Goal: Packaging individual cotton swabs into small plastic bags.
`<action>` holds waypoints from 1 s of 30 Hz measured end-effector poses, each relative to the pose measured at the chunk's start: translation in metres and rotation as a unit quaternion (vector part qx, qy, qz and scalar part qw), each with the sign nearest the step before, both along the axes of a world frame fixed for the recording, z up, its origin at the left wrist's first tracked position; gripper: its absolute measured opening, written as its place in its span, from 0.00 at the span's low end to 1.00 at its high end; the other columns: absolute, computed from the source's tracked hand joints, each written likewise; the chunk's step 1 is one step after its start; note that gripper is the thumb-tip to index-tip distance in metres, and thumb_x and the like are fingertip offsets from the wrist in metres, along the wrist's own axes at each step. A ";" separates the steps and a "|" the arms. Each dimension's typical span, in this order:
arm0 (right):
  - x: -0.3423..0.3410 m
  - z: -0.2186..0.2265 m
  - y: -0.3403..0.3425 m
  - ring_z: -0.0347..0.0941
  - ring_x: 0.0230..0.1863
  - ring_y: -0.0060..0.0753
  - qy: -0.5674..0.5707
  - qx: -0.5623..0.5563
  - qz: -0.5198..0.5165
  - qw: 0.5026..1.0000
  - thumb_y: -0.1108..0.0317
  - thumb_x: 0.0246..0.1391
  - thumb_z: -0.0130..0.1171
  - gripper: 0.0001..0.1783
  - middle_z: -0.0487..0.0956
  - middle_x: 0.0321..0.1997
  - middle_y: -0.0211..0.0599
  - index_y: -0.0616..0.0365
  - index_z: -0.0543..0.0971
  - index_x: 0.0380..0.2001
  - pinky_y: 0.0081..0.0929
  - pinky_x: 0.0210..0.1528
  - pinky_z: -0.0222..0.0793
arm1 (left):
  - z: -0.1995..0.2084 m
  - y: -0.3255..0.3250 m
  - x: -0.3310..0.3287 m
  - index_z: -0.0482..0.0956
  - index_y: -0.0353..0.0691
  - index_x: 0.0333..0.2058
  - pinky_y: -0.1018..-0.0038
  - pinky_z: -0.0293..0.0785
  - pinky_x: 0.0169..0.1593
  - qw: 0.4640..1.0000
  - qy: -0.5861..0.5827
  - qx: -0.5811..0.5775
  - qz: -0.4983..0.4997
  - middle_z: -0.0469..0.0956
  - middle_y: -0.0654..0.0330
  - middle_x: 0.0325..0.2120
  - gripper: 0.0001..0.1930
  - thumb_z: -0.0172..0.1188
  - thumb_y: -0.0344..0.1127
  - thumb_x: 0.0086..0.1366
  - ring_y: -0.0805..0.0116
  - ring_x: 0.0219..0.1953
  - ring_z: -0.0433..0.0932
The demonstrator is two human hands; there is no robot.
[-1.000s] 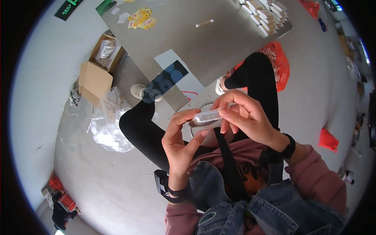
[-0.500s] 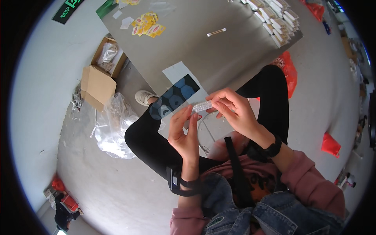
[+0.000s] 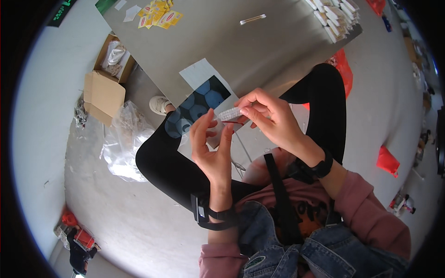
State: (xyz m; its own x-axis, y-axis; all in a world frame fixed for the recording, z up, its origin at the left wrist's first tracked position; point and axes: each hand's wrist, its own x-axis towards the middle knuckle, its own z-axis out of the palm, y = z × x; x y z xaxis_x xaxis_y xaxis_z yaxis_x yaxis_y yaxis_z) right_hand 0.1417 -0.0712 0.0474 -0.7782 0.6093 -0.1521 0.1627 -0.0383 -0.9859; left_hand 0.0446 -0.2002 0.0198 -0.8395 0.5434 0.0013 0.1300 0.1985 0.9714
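In front of my lap, between both hands, is a small pack of cotton swabs (image 3: 229, 114), its white tips lined up in knobbly rows. My right hand (image 3: 272, 116) pinches its right end between thumb and fingers. My left hand (image 3: 211, 146) is at the other end, fingertips and thumb on either side of the pack's lower left. Below the white rows shows a thin red edge, partly hidden by the fingers. A loose double-ended cotton swab (image 3: 253, 19) lies on the grey table (image 3: 199, 39) beyond my hands.
Yellow packets (image 3: 160, 15) lie at the table's far left, and white swab packs (image 3: 334, 21) are heaped far right. A patterned dark-blue sheet (image 3: 199, 104) and white paper overhang the near edge. An open cardboard box (image 3: 105, 95) and clear plastic bag (image 3: 125, 143) sit left on the floor.
The view has shifted, so the table sits higher and further left in the picture. Both hands keep the swab pack between them; more of its red edge shows now.
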 end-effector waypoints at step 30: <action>0.017 0.019 -0.022 0.76 0.27 0.35 -0.132 0.344 0.037 0.929 0.70 0.45 0.70 0.10 0.75 0.35 0.28 0.50 0.77 0.30 0.30 0.26 0.70 | -0.001 -0.012 0.019 0.80 0.33 0.39 0.77 0.83 0.29 0.877 -0.468 0.103 -0.023 0.83 0.57 0.34 0.07 0.62 0.29 0.65 0.69 0.36 0.83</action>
State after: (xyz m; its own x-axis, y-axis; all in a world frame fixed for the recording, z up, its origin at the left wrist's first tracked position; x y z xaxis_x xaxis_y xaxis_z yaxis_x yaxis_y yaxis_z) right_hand 0.1584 -0.0937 0.0666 -0.8131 0.5789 0.0609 0.3796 0.6067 -0.6984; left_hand 0.0636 -0.2118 0.0189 -0.5020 0.6462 -0.5748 -0.7412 0.0210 0.6710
